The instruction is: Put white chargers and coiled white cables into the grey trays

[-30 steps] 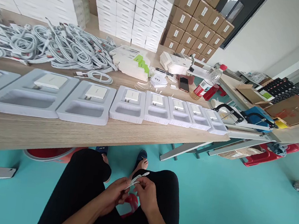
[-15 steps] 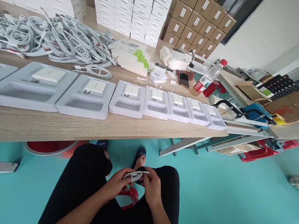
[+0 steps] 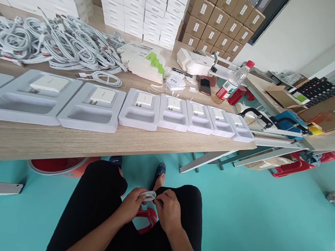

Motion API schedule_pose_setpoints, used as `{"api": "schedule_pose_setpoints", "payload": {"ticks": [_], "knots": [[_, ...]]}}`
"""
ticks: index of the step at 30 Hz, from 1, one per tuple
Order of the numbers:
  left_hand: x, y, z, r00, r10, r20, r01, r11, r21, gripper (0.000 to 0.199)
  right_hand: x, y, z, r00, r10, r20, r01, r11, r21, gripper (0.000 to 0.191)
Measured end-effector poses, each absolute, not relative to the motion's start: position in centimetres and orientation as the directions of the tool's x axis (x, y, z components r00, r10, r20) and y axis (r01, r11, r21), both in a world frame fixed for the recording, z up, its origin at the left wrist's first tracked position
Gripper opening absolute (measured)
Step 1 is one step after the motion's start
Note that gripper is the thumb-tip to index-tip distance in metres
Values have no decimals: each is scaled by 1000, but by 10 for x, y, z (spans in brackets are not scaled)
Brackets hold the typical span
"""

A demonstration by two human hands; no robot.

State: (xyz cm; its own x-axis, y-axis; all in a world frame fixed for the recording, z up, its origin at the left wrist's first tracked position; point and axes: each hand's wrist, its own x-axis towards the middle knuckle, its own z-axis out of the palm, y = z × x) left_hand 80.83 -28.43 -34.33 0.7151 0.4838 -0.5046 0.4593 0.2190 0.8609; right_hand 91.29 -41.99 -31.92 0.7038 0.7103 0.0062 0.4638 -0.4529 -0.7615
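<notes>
- White cable [image 3: 148,196]: coiled small, held between my two hands above my lap.
- My left hand [image 3: 132,206]: fingers curled, pinching the coil's left side.
- My right hand [image 3: 169,214]: knuckles up, clasping its right side.
- Beyond: table [image 3: 61,141] bearing grey trays [image 3: 90,108].

Coiled white cable [image 3: 148,195] between left hand [image 3: 131,207] and right hand [image 3: 169,214], over lap

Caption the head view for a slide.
Both hands, left hand and right hand, hold a coiled white cable over the lap, below a table.
</notes>
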Motion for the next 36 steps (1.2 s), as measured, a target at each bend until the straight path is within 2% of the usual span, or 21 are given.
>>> {"api": "schedule_pose_setpoints", "payload": {"ticks": [2,5,10,13,20,29,32,36], "knots": [[809,-284,-343,709,492,-505,465,212,859,36,907,-417,-319,685,729,-22,519,-508,-688,12],[809,-284,-343,718,481,-502,465,206,861,34,901,-412,-319,700,700,-138,407,-551,-729,12],[809,-283,-344,766,448,-460,415,201,887,30,901,-404,-319,746,652,-137,229,-444,-866,13],[810,-283,-343,784,424,-453,395,223,891,29,901,-400,-324,768,625,-142,151,-391,-908,15],[809,-284,-334,806,362,-468,363,323,874,29,897,-397,-326,771,601,-211,4,-337,-942,18],[807,-282,-332,794,362,-488,330,417,847,30,895,-393,-331,749,581,-319,-146,-324,-935,24],[806,-281,-327,799,344,-493,312,465,829,32,896,-393,-333,755,565,-332,-163,-329,-930,27],[807,-280,-322,778,353,-519,305,510,805,30,901,-395,-336,836,485,-256,-89,-341,-936,25]]}}
